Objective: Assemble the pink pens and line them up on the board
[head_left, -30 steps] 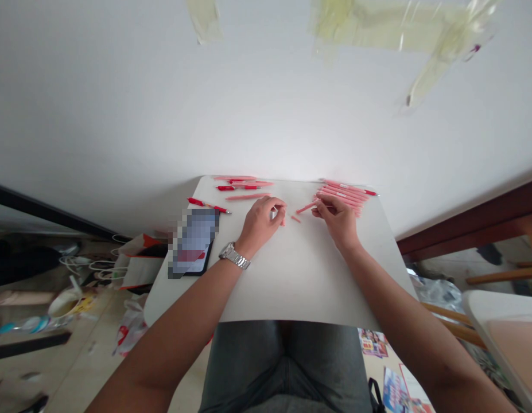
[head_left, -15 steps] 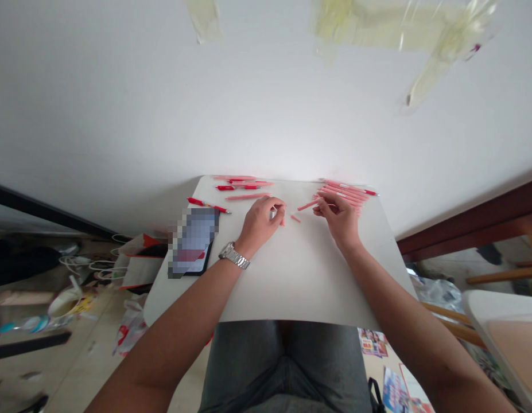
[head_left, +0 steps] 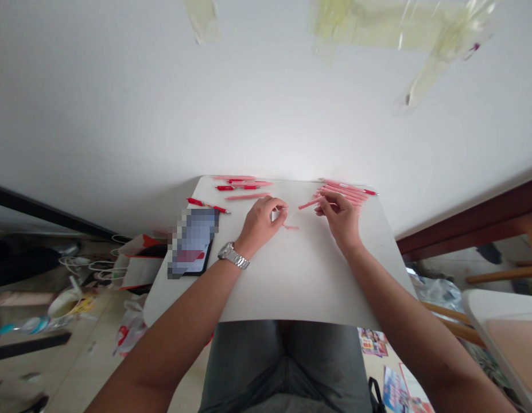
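Note:
My right hand point(head_left: 338, 215) pinches a slim pink pen barrel point(head_left: 309, 203), its free end pointing left above the white table point(head_left: 291, 275). Just behind that hand lies a row of pink pens point(head_left: 345, 192), partly covered by the fingers. My left hand point(head_left: 263, 221), with a metal watch point(head_left: 233, 255) on its wrist, has thumb and forefinger brought together in a ring. What its fingertips hold, if anything, is too small to make out. A small pink piece point(head_left: 292, 228) shows just below those fingertips; whether they touch it I cannot tell.
Several pink pens point(head_left: 247, 197) and a red pen point(head_left: 237, 187) lie at the table's back left. Another red pen point(head_left: 209, 205) lies above a phone point(head_left: 194, 238) with a blurred screen. A white wall point(head_left: 266, 115) borders the table's far edge.
The loose small pink piece between the hands has shifted down and left, and now lies nearly level by my left fingertips. My right hand, still holding the pink pen barrel, has barely moved.

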A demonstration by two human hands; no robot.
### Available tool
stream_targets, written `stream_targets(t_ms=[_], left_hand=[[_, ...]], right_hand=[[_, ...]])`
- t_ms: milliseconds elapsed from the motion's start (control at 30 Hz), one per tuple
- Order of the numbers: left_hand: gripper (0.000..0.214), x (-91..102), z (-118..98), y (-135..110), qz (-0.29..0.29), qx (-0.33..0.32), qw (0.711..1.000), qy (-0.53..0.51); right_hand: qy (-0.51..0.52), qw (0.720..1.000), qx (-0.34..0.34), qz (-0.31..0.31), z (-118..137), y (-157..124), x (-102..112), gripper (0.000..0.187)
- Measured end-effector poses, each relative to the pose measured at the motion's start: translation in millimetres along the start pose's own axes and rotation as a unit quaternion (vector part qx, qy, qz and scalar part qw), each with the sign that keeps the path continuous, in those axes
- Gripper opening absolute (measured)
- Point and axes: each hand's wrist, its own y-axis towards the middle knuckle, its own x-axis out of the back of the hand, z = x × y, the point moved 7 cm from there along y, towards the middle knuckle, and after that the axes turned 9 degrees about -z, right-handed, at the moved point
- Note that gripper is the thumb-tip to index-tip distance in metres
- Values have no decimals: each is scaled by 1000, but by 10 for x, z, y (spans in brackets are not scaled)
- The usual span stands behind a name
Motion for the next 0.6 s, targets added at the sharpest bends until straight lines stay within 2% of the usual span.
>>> stream_targets(t_ms=[67,167,267,600], left_hand=[[6,-36,-78,-11,40,-41,998,-3],[17,-110,-216,-64,116,-101,988,-8],[20,-161,-296,-119,166,-120,979,-3],[38,-283,-304,-223,221,-139,965,16]], right_hand=[[-4,1000,6,0,25,-1,2,41],[-10,1000,15,-2,43,3,7,39],[-20,1000,18,-5,37,12,15,40],[-32,999,27,-8,18,17,21,37]])
